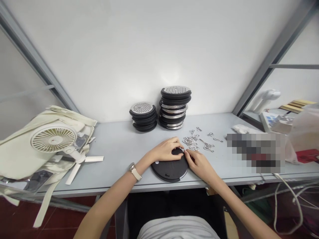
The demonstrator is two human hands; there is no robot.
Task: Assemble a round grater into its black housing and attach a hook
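Note:
A round black disc [169,169] lies flat near the front edge of the grey table [112,159]. Over its upper part arches my left hand [168,149], its fingers bent down onto the disc's far right rim. My right hand [198,162] is closed at that same rim, thumb and forefinger pressed together; whatever is between them is too small to make out. Loose metal clips and rings [190,141] lie just beyond my hands. Behind stand a shorter stack of black discs [144,119] and a taller stack of black and silver discs [174,109], both topped with perforated metal plates.
At the left, a white fan [53,139] rests against a cream bag [20,146], whose strap hangs over the edge. To the right are a blurred-out patch [256,152], a translucent plastic bag [304,129] and a white cable [289,186].

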